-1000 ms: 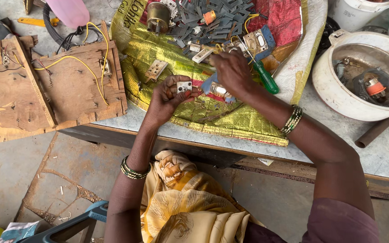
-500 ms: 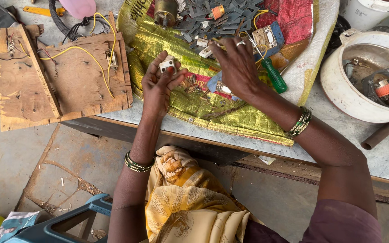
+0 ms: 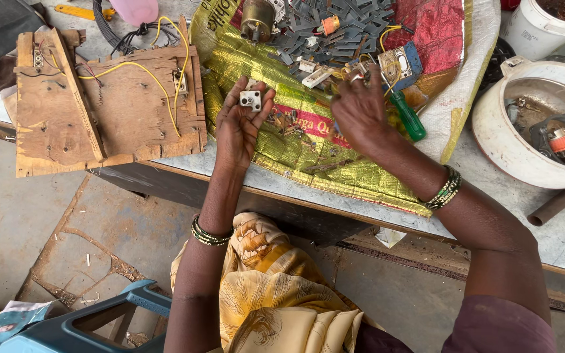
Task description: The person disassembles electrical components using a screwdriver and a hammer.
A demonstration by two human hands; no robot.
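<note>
Your left hand is palm-up over the near edge of the surface, fingertips pinching a small white switch block. Grip is pressed onto its sides, thumb on the right side of it.

Your right hand is knuckles-up over the gold foil sheet, fingers curled down into the small parts by the green screwdriver. Can't tell whether that grip has anything in it; the fingertips are hidden.

Handling, my read: the block looks like light, rigid moulded plastic. It won't flex, but it's probably smooth and small enough to pop out of a loose pinch. Hold it by the flat sides, as you have it, and keep clear of the holed face. Thin edges may chip if dropped.

Surface: pale and worn, crowded. The foil sheet covers the middle, with a red sheet at its far side. A heap of grey metal pieces lies toward the far edge, and a cracked wooden board with yellow wire overhangs the near-left edge. A white pot with parts inside sits at the right end, a white bucket at the far-right corner.

Room: bare concrete floor, cracked; blue plastic stool at lower left.
</note>
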